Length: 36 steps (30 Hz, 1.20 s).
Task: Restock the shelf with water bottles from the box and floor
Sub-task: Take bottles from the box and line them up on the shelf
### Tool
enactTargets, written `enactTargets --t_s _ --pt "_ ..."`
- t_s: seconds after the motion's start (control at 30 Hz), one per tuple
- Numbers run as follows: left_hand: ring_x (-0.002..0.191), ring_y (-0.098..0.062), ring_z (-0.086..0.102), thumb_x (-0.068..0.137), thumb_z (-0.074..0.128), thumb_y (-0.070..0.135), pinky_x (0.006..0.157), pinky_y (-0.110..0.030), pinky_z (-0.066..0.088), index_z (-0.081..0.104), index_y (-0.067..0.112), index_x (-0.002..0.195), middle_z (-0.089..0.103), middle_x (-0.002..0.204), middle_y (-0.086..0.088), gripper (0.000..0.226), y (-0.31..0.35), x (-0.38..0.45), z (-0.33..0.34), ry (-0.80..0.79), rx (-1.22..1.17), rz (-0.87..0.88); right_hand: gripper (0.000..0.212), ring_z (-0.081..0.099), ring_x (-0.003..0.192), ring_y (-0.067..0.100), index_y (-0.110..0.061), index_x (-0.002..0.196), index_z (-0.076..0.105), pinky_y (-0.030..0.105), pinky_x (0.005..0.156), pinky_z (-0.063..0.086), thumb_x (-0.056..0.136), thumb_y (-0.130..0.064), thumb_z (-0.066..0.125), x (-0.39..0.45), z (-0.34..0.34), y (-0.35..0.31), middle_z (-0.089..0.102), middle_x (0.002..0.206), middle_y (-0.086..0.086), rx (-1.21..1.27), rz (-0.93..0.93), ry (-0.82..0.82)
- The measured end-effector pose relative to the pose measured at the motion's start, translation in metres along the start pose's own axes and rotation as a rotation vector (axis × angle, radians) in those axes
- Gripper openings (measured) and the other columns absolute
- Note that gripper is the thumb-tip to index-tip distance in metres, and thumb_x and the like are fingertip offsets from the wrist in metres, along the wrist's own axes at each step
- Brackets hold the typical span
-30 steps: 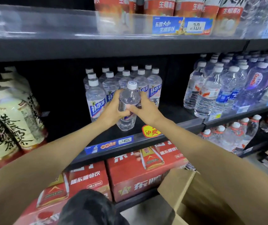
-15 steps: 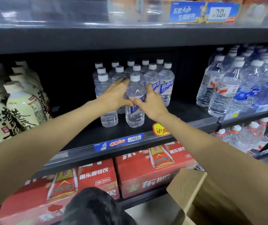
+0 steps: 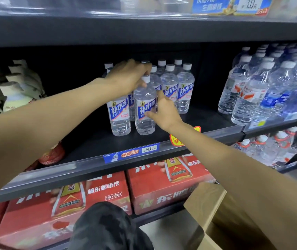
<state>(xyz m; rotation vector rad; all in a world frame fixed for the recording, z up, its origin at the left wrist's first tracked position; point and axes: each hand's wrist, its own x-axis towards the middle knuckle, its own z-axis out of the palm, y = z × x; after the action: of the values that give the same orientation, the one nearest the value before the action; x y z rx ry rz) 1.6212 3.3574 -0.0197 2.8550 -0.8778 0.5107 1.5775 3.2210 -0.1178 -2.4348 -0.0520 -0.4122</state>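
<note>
- My left hand (image 3: 127, 78) curls over the cap of the front water bottle (image 3: 145, 109) — frame centre, upright on the shelf (image 3: 93, 141).
- My right hand (image 3: 163, 110) pinches its blue label.

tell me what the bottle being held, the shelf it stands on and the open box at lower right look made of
Bottle: clear, glossy plastic, likely; the contents show through, with a white cap and printed label.
Shelf: probably metal with a matte black coat; thin, flat, dull sheen.
Box: plain brown cardboard, matte, with a folded flap.
</note>
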Motion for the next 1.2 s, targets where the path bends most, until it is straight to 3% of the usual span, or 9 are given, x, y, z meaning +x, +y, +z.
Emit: enactTargets --t_s 0.13,0.23,0.47,0.63,0.83,1.2 --pt "0.09 -0.033 0.059 0.084 0.068 0.02 0.071 -0.033 0.042 0.051 0.02 0.103 0.063 0.104 -0.013 0.025 -0.01 -0.002 -0.002 -0.029 -0.008 -0.038 0.036 0.064 0.093 0.032 -0.005 0.118 0.047 0.037 0.079 0.052 0.088 -0.011 0.066 0.0 0.013 0.001 0.063 0.106 0.014 -0.028 -0.009 -0.01" --pt "0.095 -0.035 0.06 0.085 0.067 0.018 0.072 -0.035 0.041 0.05 0.018 0.103 0.062 0.107 -0.017 0.025 -0.014 0.0 -0.002 -0.041 0.0 -0.037 0.036 0.063 0.097 0.033 -0.006 0.119 0.047 0.037 0.08 0.05 0.089 -0.012 0.066 0.0 0.021 -0.002 0.062 0.111 0.014 -0.049 -0.007 0.0" --pt "0.084 -0.031 0.051 0.091 0.061 0.022 0.068 -0.036 0.039 0.047 0.018 0.112 0.055 0.107 -0.016 0.026 -0.018 0.002 -0.002 -0.07 0.084 -0.062 0.033 0.064 0.098 0.032 -0.007 0.117 0.05 0.045 0.086 0.054 0.088 -0.011 0.065 0.003 0.025 -0.007 0.063 0.109 0.013 -0.023 0.012 -0.014" --pt "0.101 -0.041 0.058 0.093 0.055 0.028 0.069 -0.038 0.041 0.045 0.014 0.125 0.056 0.119 -0.018 0.036 -0.016 -0.003 0.001 -0.035 0.252 0.011 0.038 0.061 0.106 0.034 -0.009 0.129 0.045 0.042 0.089 0.052 0.094 -0.018 0.057 -0.007 0.009 -0.004 0.065 0.116 0.014 -0.072 -0.02 -0.164" --pt "0.118 -0.034 0.05 0.089 0.053 0.017 0.078 -0.048 0.054 0.046 0.01 0.134 0.048 0.136 -0.01 0.046 -0.011 -0.025 0.01 0.035 0.317 0.171 0.05 0.054 0.119 0.033 -0.013 0.142 0.038 0.044 0.096 0.047 0.096 -0.02 0.056 -0.041 -0.025 0.0 0.055 0.133 0.014 -0.179 -0.118 -0.218" --pt "0.11 -0.035 0.053 0.092 0.052 0.019 0.074 -0.043 0.047 0.049 0.01 0.132 0.057 0.119 -0.012 0.04 0.055 -0.088 -0.007 0.143 0.29 0.315 0.047 0.052 0.121 0.031 -0.014 0.139 0.044 0.039 0.094 0.045 0.095 -0.023 0.056 -0.148 -0.112 -0.002 0.054 0.134 0.012 -0.456 -0.082 -0.15"
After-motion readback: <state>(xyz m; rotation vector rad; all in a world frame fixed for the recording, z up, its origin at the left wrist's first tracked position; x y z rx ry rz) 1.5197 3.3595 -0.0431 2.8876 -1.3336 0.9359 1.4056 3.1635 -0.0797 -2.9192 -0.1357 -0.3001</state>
